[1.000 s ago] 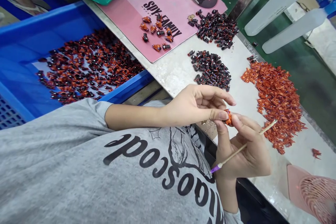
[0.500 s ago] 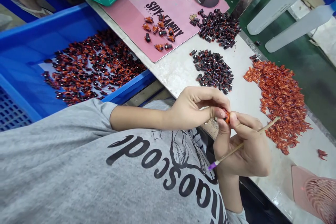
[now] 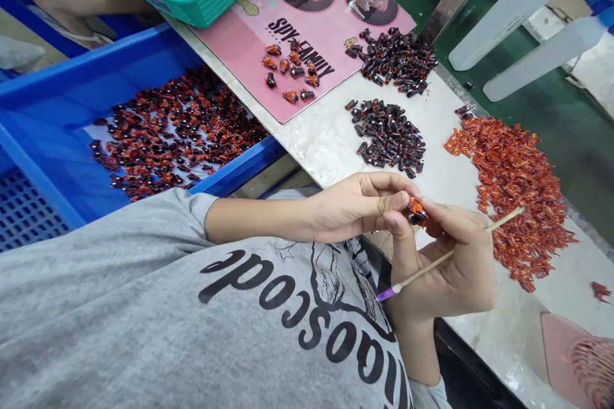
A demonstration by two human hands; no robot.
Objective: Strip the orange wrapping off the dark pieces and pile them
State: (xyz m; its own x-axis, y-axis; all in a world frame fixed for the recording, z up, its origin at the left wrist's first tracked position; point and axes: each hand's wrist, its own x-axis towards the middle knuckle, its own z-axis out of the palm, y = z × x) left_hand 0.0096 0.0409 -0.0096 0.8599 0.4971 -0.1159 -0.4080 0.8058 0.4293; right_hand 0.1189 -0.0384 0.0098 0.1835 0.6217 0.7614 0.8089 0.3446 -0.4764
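Observation:
Between the fingertips of both hands is a small glossy orange-and-black plastic piece [image 3: 417, 211], shaped like an insect. My left hand [image 3: 352, 206] pinches it from the left side with thumb and forefinger. The fingers of my right hand [image 3: 448, 255] are closed at its right side, touching or nearly touching it. Held across the right palm is a thin wooden stick [image 3: 426, 268] with a purple pointed tip, which slants down to the left. Just beyond the hands lies a pile of black parts [image 3: 387, 134], and to the right is a heap of orange parts [image 3: 520, 195].
More black parts [image 3: 400, 61] lie farther back. Several joined pieces rest on a pink printed sheet [image 3: 259, 86]. A teal basket [image 3: 206, 3] stands on its far corner. A blue bin [image 3: 52, 108] of joined pieces is at left. Two white bottles [image 3: 506, 19] are beyond the table.
The piece has turned and shows more of its orange and black surface. My right fingers have shifted slightly around it. The view has tilted a little.

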